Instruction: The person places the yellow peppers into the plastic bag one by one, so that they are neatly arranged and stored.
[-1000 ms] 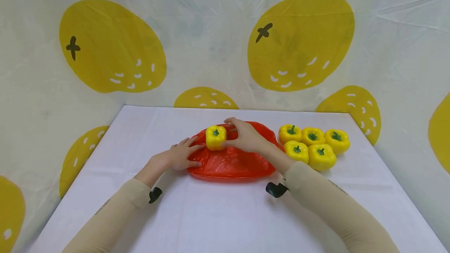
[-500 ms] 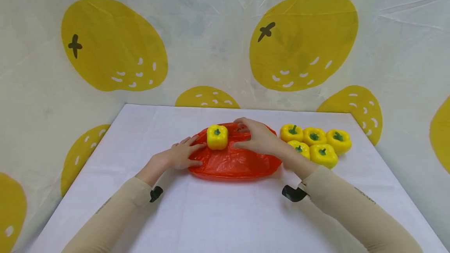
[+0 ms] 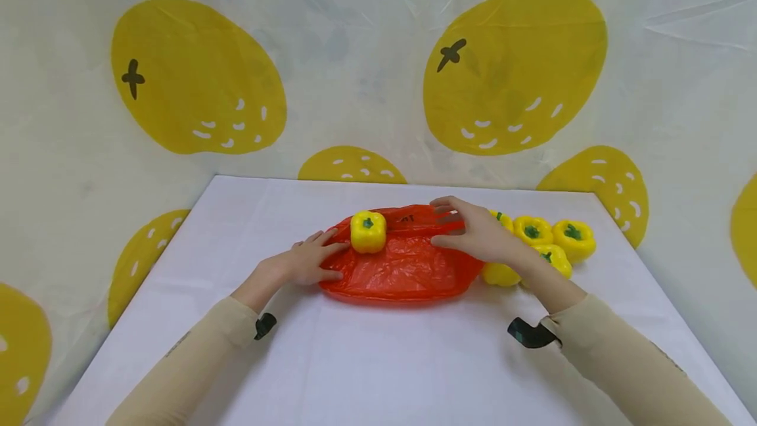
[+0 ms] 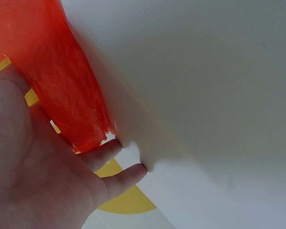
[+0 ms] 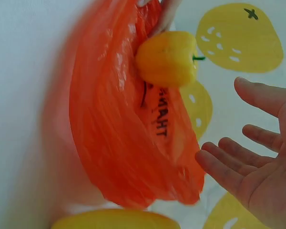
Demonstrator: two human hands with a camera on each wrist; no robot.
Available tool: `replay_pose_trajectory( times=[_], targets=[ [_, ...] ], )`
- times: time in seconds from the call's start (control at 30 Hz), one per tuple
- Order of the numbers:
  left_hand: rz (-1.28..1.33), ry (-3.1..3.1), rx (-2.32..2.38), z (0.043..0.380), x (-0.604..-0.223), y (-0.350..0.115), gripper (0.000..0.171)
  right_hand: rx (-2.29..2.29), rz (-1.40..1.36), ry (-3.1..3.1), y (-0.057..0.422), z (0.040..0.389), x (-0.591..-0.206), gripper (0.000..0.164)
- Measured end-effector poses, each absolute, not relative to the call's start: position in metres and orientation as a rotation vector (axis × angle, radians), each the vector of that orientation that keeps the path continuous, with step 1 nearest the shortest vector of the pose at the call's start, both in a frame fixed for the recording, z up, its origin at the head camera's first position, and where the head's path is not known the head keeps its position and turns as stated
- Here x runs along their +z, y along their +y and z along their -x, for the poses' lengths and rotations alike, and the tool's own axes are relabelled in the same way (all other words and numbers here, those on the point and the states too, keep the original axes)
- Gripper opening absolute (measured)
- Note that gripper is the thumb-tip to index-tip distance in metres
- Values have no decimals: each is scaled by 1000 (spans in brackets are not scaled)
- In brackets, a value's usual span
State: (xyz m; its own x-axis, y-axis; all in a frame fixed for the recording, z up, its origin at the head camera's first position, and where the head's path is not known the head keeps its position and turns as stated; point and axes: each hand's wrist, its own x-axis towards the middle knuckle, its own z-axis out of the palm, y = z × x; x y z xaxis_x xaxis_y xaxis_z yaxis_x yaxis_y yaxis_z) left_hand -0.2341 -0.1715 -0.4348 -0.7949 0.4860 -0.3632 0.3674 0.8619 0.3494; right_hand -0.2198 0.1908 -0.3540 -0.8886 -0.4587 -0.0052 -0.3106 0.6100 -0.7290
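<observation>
A red plastic bag [image 3: 402,271] lies on the white table, with one yellow bell pepper [image 3: 368,232] standing at its left part. My left hand [image 3: 307,263] rests at the bag's left end, fingers spread and touching it. In the left wrist view the bag [image 4: 57,86] passes over that hand's fingers. Above the bag's right end hovers my right hand [image 3: 476,232], fingers loosely extended, holding nothing. The right wrist view shows the single pepper [image 5: 167,58] on the bag, apart from the right hand [image 5: 257,167]. Dark lettering shows on the bag.
Several more yellow bell peppers [image 3: 573,239] stand grouped on the table right of the bag, some partly hidden behind the right hand and forearm. The white table [image 3: 367,367] meets a patterned cloth wall [image 3: 355,84] at the back.
My right hand has let go of the yellow bell pepper and moved right, over the bag's right end. The pepper stays on the bag. My left hand keeps its place.
</observation>
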Motion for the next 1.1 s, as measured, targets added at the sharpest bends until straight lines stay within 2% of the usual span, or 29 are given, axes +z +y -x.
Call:
replay_pose_trajectory(
  times=[0.3, 0.57, 1.1],
  targets=[
    [-628, 2583, 378, 234, -435, -170, 73, -1170, 536, 2676, 237, 218, -342, 55],
    [-633, 2593, 360, 235, -437, -170, 73, -1166, 423, 2724, 273, 213, -332, 57],
    [-630, 2588, 384, 235, -435, -171, 74, -1187, 241, 2816, 343, 214, -342, 57]
  ],
)
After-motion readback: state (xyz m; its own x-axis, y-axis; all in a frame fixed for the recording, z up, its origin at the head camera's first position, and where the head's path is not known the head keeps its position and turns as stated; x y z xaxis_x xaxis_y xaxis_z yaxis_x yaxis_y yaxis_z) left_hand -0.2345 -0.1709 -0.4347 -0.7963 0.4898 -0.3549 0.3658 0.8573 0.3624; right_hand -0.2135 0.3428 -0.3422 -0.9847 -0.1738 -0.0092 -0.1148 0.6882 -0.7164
